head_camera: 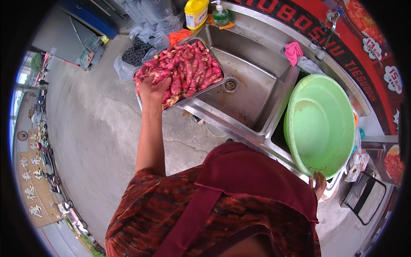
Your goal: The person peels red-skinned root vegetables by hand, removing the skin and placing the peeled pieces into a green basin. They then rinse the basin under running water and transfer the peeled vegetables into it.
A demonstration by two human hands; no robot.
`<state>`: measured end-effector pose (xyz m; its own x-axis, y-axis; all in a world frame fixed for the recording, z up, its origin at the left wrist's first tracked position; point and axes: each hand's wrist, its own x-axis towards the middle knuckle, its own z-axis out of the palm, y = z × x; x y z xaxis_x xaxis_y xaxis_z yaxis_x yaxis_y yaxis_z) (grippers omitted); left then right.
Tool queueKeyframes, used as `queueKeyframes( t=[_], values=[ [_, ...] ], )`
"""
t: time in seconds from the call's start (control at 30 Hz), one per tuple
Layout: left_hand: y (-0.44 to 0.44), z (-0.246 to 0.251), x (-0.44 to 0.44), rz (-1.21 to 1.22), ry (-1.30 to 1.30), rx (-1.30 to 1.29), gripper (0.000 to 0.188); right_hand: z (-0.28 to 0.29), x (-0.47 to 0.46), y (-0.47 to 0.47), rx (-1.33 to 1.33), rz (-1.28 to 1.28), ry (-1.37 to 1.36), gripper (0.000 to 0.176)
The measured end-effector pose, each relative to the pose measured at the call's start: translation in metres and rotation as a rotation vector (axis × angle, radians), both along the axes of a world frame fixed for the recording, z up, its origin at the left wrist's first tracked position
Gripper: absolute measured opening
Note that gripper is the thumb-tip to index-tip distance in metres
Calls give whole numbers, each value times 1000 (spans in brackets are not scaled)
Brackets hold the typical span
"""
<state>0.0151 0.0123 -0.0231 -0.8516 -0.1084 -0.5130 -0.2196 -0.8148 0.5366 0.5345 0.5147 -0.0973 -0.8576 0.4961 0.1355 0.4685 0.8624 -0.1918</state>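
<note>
Reddish-purple sweet potatoes (189,69) are heaped in a metal tray (140,102) at the left end of the stainless steel sink. My left hand (154,88) rests on the near left part of the heap; its fingertips are partly hidden, so I cannot tell whether it grips one. Over at the right, my right hand (318,183) holds the near rim of a large light-green plastic basin (321,125). That basin is tilted on its side above the right sink compartment, its inside facing me. A little dark dirt clings near its lower rim.
The left sink basin (247,86) has a drain strainer (230,84) holding debris. Behind it stand a yellow jug (196,14) and a green pump bottle (221,16). A pink cloth (292,53) lies near the faucet (327,35). A black-framed folding stool (366,197) stands at right.
</note>
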Motion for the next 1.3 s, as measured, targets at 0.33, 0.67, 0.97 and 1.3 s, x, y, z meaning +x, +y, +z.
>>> queueKeyframes(
  t=[0.33,0.67,0.97,1.3],
  values=[
    [6,-18,27,-136,274,-43,51,-57,48,61,-282,-729,585,51],
    [-39,-65,-65,-73,373,-807,41,-50,31,63,-1167,-876,693,59],
    [71,-28,30,225,362,-677,34,-58,14,86,-1525,-912,825,54],
    [322,-65,113,-865,511,-797,24,28,-13,78,-1267,-981,924,38]
  ],
)
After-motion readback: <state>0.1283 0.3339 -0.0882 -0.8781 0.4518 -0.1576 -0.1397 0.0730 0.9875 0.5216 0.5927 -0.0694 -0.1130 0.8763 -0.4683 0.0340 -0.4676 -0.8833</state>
